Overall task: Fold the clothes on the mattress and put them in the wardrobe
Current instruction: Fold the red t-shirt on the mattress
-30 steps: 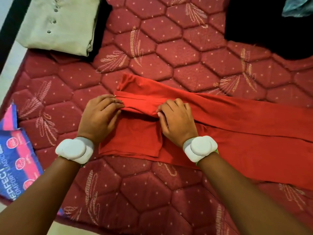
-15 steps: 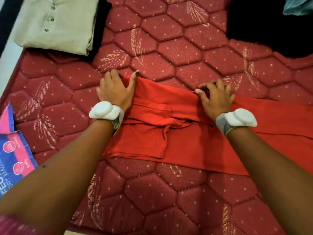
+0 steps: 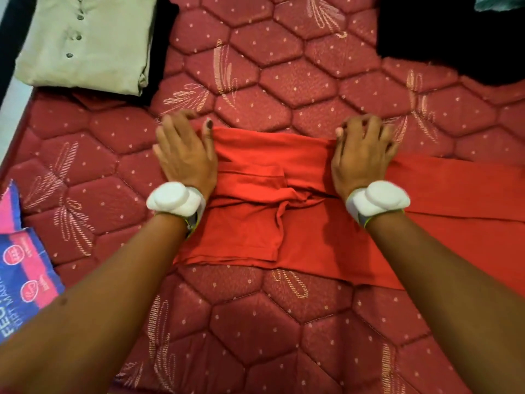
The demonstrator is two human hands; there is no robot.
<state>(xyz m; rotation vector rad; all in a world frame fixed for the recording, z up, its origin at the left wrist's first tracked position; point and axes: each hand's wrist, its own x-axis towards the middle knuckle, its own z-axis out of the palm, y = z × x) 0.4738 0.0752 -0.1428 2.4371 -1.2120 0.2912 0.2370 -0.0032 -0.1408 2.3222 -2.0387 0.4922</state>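
Note:
A red garment (image 3: 255, 231) lies partly folded across the red quilted mattress (image 3: 255, 331), its long part running off to the right. My left hand (image 3: 184, 157) presses flat on the garment's far left corner, thumb stretched along the far edge. My right hand (image 3: 360, 157) sits on the same far edge further right. Its fingers are curled and pinch the folded cloth, which bunches under the thumb. A smaller folded flap lies between my wrists.
A folded beige buttoned shirt (image 3: 85, 44) lies at the far left on a dark garment (image 3: 162, 52). A black cloth pile (image 3: 454, 38) fills the far right corner. A blue and pink printed label (image 3: 20, 265) hangs over the mattress's left edge.
Both hands left the middle fold, reached to the garment's far edge, then moved apart along it. The cloth between them now lies flatter and wider.

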